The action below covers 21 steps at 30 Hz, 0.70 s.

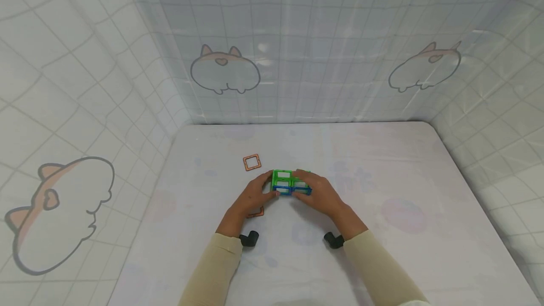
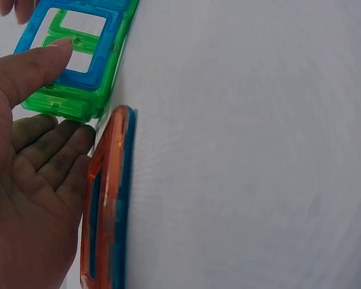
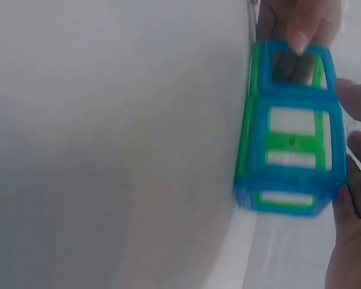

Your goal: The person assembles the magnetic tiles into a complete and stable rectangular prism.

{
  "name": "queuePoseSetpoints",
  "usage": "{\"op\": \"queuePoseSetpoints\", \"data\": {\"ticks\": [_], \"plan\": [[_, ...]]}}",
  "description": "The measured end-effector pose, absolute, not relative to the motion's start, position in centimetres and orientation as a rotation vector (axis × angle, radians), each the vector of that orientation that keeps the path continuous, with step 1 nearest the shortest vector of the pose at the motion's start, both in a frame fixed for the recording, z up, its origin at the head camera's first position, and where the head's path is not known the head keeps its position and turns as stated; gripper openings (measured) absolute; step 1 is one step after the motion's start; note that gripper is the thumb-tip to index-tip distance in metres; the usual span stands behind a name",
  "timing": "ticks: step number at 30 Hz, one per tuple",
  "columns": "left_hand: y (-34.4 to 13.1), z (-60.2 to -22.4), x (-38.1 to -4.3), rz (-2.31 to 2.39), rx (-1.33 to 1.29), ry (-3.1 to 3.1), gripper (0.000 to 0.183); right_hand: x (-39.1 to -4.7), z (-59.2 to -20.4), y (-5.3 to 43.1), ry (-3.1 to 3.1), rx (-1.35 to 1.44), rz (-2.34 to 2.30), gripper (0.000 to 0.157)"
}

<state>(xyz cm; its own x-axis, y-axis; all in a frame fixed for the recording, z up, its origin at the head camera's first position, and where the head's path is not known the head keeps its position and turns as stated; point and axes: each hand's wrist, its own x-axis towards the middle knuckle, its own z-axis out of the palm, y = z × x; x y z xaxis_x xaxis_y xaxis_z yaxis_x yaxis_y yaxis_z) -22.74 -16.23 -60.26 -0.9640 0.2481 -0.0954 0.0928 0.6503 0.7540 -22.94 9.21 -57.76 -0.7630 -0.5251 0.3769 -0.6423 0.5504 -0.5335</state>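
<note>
A box of square magnetic tiles (image 1: 284,179), green with blue tiles along its near side, stands on the table between the two hands. My left hand (image 1: 253,196) holds its left end. In the left wrist view the thumb (image 2: 51,60) lies over a blue tile (image 2: 96,51), with the fingers beside the green end. My right hand (image 1: 319,193) holds the right part from above, covering some of it. In the right wrist view its thumb (image 3: 356,101) touches the edge of the blue side (image 3: 295,180).
An orange square tile (image 1: 252,162) lies behind the left hand. Another orange tile (image 1: 256,213), partly hidden by the left wrist, lies on a blue one in the left wrist view. White table (image 1: 403,169); tile-patterned curtains (image 1: 314,60) rise at the back and sides.
</note>
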Motion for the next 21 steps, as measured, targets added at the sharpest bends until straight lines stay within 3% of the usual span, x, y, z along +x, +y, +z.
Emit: {"op": "queuePoseSetpoints", "data": {"ticks": [9,21], "plan": [[-16.0,-59.9,-22.7,1.169,0.266,2.708,0.082,-23.9,-58.0,12.0,-2.883,0.774,1.142,0.090],[-15.9,-60.1,-22.8,1.207,0.259,2.678,0.088,-24.9,-60.0,12.8,-2.935,0.651,1.586,0.098]]}}
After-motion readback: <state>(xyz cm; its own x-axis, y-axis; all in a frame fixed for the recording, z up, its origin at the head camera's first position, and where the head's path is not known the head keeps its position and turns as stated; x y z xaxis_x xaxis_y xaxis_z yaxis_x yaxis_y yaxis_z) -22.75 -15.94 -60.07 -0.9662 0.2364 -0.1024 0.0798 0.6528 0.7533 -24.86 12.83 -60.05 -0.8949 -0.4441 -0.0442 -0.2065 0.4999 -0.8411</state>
